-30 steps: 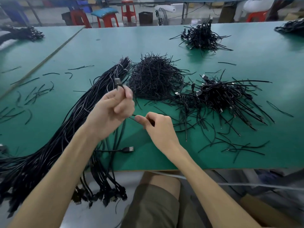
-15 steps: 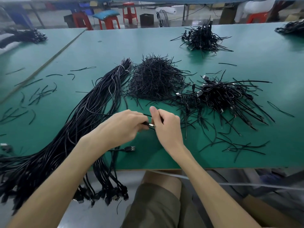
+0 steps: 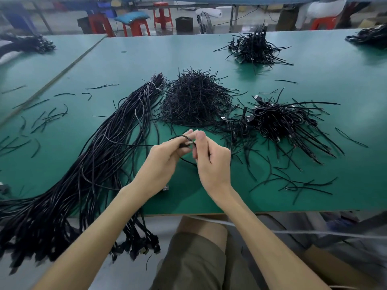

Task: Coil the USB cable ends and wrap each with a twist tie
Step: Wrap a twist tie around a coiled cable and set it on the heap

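Both hands pinch one USB cable (image 3: 181, 136) just above the bench (image 3: 146, 59).

My left hand (image 3: 163, 162) and right hand (image 3: 213, 162) meet over the near middle of the green bench, fingers (image 3: 200, 136) curled and pressed together on the cable. A small loop of it arches over the left fingertips, its metal plug tip shows between the two hands, and its tail runs left toward the long cable bundle (image 3: 109, 147), which hangs off the near edge. Just behind the hands lies the heap of twist ties (image 3: 194, 101). To the right of that is a pile of coiled cables (image 3: 278, 122), with a second pile (image 3: 254, 47) further back. A black bin (image 3: 184, 24) stands on the floor beyond the bench, and I cannot see what is inside it.
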The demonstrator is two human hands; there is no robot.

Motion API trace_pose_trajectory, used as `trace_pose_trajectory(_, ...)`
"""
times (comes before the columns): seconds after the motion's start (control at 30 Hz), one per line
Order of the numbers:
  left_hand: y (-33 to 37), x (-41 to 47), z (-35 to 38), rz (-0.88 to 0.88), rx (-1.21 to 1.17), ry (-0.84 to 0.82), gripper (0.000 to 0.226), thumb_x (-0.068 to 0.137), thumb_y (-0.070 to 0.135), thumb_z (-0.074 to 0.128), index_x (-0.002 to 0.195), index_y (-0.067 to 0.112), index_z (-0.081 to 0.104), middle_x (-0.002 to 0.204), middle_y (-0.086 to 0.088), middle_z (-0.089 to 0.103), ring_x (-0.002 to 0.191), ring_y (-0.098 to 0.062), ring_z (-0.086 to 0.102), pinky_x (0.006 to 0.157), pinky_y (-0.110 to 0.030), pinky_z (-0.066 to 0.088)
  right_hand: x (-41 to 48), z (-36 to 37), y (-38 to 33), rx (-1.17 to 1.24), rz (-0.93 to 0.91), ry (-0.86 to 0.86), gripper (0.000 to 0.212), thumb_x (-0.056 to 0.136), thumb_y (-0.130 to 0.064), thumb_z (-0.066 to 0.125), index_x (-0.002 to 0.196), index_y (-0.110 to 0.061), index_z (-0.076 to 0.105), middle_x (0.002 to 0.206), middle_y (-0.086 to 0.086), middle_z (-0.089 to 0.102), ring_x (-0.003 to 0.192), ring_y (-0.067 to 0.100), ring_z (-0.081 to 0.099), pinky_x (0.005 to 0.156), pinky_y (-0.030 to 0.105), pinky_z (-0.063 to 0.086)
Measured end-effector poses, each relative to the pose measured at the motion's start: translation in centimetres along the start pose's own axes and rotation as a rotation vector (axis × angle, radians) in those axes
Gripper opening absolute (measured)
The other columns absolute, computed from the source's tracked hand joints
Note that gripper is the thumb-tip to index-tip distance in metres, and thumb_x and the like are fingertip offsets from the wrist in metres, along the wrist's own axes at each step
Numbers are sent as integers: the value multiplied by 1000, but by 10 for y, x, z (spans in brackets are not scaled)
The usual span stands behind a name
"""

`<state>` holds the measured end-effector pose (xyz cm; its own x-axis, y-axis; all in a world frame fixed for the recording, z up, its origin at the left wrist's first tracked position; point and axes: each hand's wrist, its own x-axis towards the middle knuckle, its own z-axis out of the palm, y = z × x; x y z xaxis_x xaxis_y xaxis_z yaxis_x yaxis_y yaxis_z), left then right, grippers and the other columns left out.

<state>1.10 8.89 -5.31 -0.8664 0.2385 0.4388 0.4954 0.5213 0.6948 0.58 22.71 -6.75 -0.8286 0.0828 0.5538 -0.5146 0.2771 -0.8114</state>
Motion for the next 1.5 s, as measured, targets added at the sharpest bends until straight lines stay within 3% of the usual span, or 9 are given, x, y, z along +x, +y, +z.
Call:
trace_pose_trajectory(0.13, 7, 4, 4, -201, -368, 93, 32, 107, 8, 47, 134, -1, 62, 133, -5, 68, 129, -13, 61, 110, -29, 47, -4, 2, 3, -97, -48, -64, 50, 107, -33, 36, 64, -11, 45, 53, -3, 44, 49, 16, 38, 60, 27, 30)
trace_pose_trajectory(0.33, 26, 10, 0, -428, -1215, 121, 46, 110, 29, 30, 139, 0, 52, 137, -12, 65, 129, -25, 61, 108, -32, 50, -8, 8, 2, -252, -173, -123, 45, 105, -28, 43, 63, -12, 46, 52, -5, 39, 48, 17, 34, 59, 33, 35)
trace_pose_trajectory(0.43, 28, 19, -21, -477, -1451, 204, 38, 111, 31, 34, 119, 8, 63, 98, 7, 73, 84, -7, 69, 79, -22, 56, -10, 12, 3, -351, -216, -180, 50, 106, -34, 41, 60, -14, 40, 47, 5, 38, 45, 28, 36, 60, 37, 37)
trace_pose_trajectory(0.53, 28, 19, -40, -492, -1547, 168, 39, 112, 31, 37, 90, 16, 65, 58, 12, 36, 45, -8, 26, 47, -23, 29, -9, 10, 2, -408, -167, -235, 55, 105, -44, 32, 59, -15, 35, 47, 2, 35, 46, 28, 35, 65, 39, 40)
trace_pose_trajectory(0.7, 18, 12, -65, -446, -1309, 27, 44, 109, 29, 34, 72, 22, 57, 56, 12, 21, 45, -8, 13, 44, -27, 16, -5, 8, 5, -408, -6, -137, 58, 110, -39, 33, 54, -23, 24, 46, -6, 29, 44, 21, 32, 87, 41, 44)
trace_pose_trajectory(0.97, 17, -7, -66, -427, -32, -636, 41, 104, 32, 55, 69, 16, 68, 48, -2, 55, 42, -13, 45, 48, -18, 37, -1, 6, 8, -451, 38, 65, 61, 109, -28, 41, 51, -26, 23, 45, -9, 27, 60, 19, 36, 85, 41, 40)
trace_pose_trajectory(1.17, -2, -13, -52, -323, 309, -225, 28, 106, 19, 53, 84, 23, 70, 72, 21, 72, 52, -11, 62, 55, -27, 49, -2, 4, 5, -302, -89, 139, 56, 106, -28, 41, 56, -28, 16, 48, -11, 18, 54, 15, 25, 73, 36, 38)
trace_pose_trajectory(1.27, -9, -10, -42, -279, 124, -19, 21, 106, 17, 53, 110, 12, 73, 96, 14, 77, 87, -7, 73, 85, -27, 56, -2, 5, 4, -291, -141, 115, 54, 106, -26, 41, 58, -31, 15, 48, -9, 20, 51, 10, 24, 68, 36, 38)
trace_pose_trajectory(1.5, -20, -6, -31, -245, 61, -62, 26, 106, 11, 52, 125, 7, 71, 118, 18, 71, 115, 12, 60, 95, -6, 42, -1, 2, 4, -183, -67, 198, 54, 106, -28, 40, 56, -27, 19, 46, -8, 24, 47, 14, 26, 64, 30, 33)
